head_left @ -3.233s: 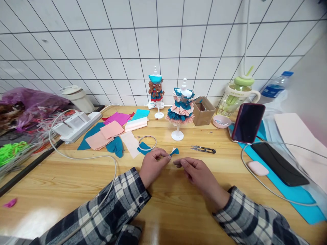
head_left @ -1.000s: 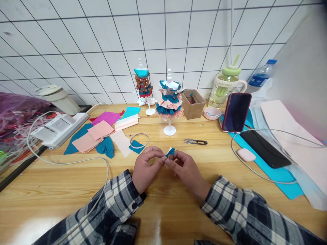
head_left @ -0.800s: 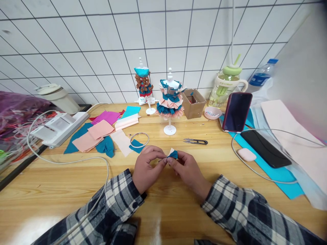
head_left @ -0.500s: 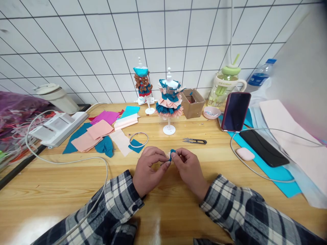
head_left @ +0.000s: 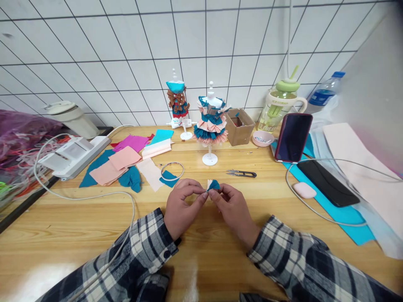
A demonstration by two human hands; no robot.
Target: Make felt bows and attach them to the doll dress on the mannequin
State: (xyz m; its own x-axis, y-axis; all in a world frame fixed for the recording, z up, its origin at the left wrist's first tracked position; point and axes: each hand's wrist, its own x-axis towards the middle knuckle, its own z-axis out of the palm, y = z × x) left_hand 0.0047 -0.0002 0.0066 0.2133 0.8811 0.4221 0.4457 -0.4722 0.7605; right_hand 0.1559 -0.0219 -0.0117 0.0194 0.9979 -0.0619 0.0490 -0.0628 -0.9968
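A small gathered piece of teal and pale pink crepe paper (head_left: 214, 184) fans upward between my fingertips. My left hand (head_left: 184, 206) pinches its lower left side with thumb and index finger. On the right, my right hand (head_left: 233, 209) pinches its base. Beyond them a small mannequin stand (head_left: 210, 126) wears ruffled teal and pink paper. Small black snips (head_left: 242, 173) lie behind my right hand. A silver ring (head_left: 172, 164) rests partly on a teal paper square (head_left: 169, 179) behind my left hand.
Pink, teal and magenta paper pieces (head_left: 126, 157) lie at left, near a power strip (head_left: 75, 155) and a cable. A second mannequin (head_left: 178, 100), cardboard box (head_left: 241, 128) and pink bowl (head_left: 263, 139) stand behind. Phone (head_left: 294, 136) and bottles are at right.
The small paper piece has turned, and its teal and pink edges now spread open above my fingertips. Both hands stay close together, and the view has shifted slightly.
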